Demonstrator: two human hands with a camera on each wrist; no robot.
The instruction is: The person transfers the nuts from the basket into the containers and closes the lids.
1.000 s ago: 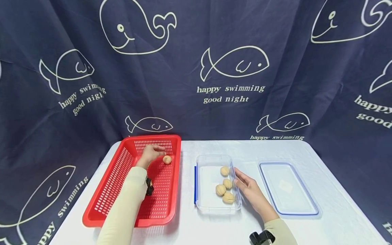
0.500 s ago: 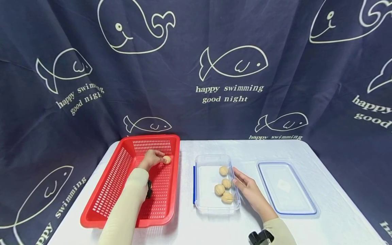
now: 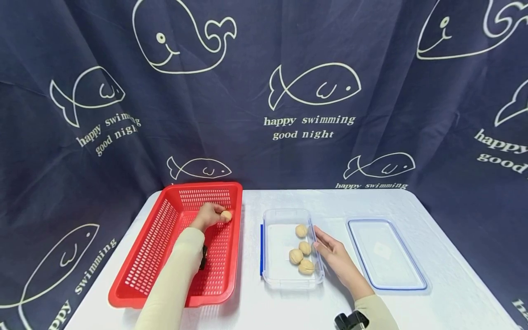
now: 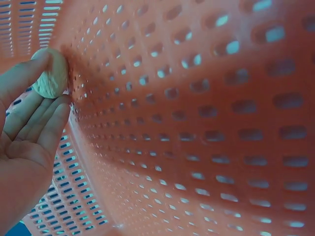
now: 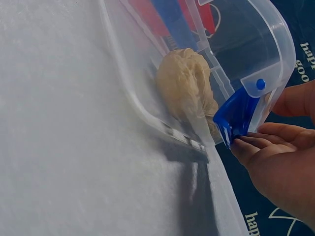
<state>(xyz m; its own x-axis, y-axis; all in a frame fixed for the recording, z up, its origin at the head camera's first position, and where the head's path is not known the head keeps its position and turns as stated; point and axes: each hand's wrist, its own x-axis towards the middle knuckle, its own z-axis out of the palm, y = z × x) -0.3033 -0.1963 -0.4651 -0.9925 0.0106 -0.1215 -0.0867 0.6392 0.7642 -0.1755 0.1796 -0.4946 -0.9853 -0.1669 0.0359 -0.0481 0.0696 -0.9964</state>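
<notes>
Carefully, with thumb and fingers clamped on a round, pale-brown walnut [image 3: 226, 216], my left hand [image 3: 209, 215] is reaching into a long red plastic basket [image 3: 210, 300] with many slots in its walls. The walnut is inside this basket, near its far right corner; whether it touches the basket, I cannot tell.

My right hand [image 3: 341, 261] is beside a clear rectangular plastic container [image 3: 277, 268], at its right wall. Its fingers are loosely extended, not clamped, and by the right wrist view the fingertips are touching a blue plastic latch [image 5: 239, 118] on that side. Another latch of the same blue [image 3: 261, 250] is on the left wall of the container.

Inside the container lie four more walnuts [image 3: 306, 266], all toward the right wall: three are grouped together and one is farther back, a little apart from them. To the right, a clear lid with a blue edge [image 3: 387, 256] lies flat on the white-covered table [image 3: 251, 279]. Behind the table hangs a dark blue curtain [image 3: 247, 98] with white fish and whale drawings.
</notes>
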